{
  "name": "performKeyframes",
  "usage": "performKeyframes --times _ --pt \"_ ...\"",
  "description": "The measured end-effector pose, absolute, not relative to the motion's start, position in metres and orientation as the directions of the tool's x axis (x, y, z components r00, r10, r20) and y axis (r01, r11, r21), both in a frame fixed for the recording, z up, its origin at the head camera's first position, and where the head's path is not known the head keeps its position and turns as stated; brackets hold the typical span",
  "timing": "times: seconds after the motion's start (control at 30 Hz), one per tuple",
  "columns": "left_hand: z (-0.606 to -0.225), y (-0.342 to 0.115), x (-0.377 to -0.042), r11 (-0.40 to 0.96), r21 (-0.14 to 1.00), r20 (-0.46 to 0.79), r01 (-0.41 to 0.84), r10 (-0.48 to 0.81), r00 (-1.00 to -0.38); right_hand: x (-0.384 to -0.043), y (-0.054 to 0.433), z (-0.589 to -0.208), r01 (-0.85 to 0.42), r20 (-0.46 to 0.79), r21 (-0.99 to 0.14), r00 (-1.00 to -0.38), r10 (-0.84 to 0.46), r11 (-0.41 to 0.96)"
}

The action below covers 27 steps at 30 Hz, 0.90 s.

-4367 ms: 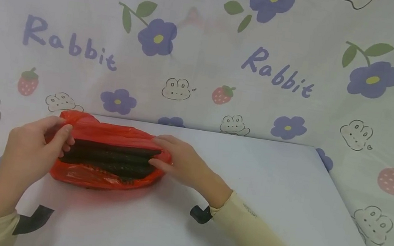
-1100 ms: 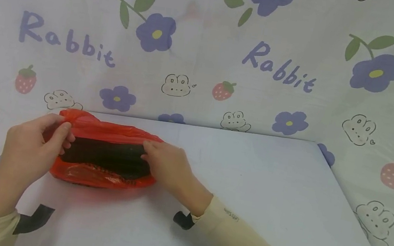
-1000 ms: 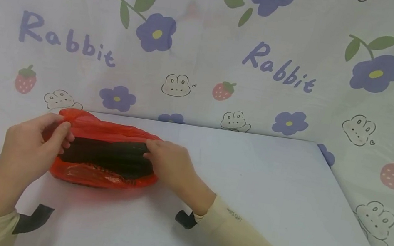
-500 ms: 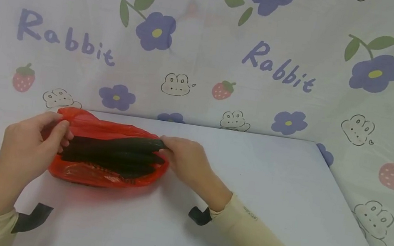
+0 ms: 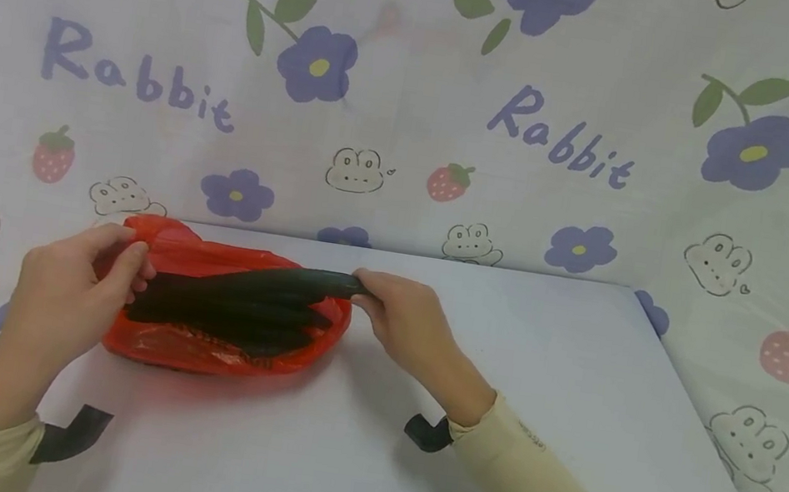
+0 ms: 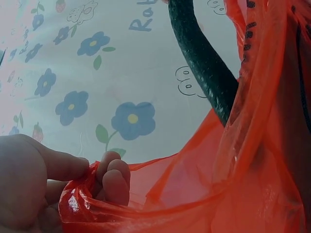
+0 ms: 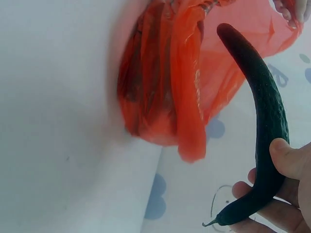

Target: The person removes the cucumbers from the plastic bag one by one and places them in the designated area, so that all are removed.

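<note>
Printed cloth with purple flowers, strawberries, rabbit outlines and the word "Rabbit" hangs behind a pale, smooth worktop [image 5: 495, 395]. On its left part lies a thin, glossy red plastic bag [image 5: 214, 343], crumpled and translucent; dark long shapes inside it cannot be counted from the head view. Left hand [image 5: 64, 301] pinches the bag's bunched rim between thumb and curled fingers, a grip the left wrist view shows close up [image 6: 97, 179]. Right hand [image 5: 407, 319] grips one end of a cucumber [image 5: 283, 285], dark green, bumpy-skinned and curved, whose far end overlaps the bag mouth. Only the right wrist view shows its small stem tip [image 7: 210, 224] and the thumb [image 7: 286, 158] curled over the skin; the palm is cut off there
</note>
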<state>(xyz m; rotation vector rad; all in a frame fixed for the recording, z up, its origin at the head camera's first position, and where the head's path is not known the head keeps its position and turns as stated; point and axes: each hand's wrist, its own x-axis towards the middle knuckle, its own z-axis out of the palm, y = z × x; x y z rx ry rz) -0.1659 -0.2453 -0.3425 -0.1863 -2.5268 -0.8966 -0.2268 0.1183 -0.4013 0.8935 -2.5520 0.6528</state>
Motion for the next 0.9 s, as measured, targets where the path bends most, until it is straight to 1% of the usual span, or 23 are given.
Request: performKeyframes --times 0.27,0.57,0.77,0.9 --pt "-0.342 -0.244 -0.167 0.775 0.567 0.457 0.278 -0.015 -0.889 -0.227 0.139 -0.408 -0.625 0.463 -0.342 -0.762 -0.453 0.702" --pt "-0.342 -0.247 -0.167 0.783 0.562 0.452 0.266 -0.022 -0.892 -0.231 0.161 -0.404 -0.630 0.503 -0.357 -0.751 -0.427 0.689" --pt "-0.341 -0.249 -0.167 0.780 0.572 0.430 0.253 -0.022 -0.902 -0.235 0.176 -0.403 -0.626 0.516 -0.346 -0.749 -0.415 0.699" --pt "-0.341 -0.250 -0.167 0.783 0.566 0.437 0.259 -0.019 -0.899 -0.237 0.185 -0.403 -0.634 0.534 -0.340 -0.738 -0.412 0.695"
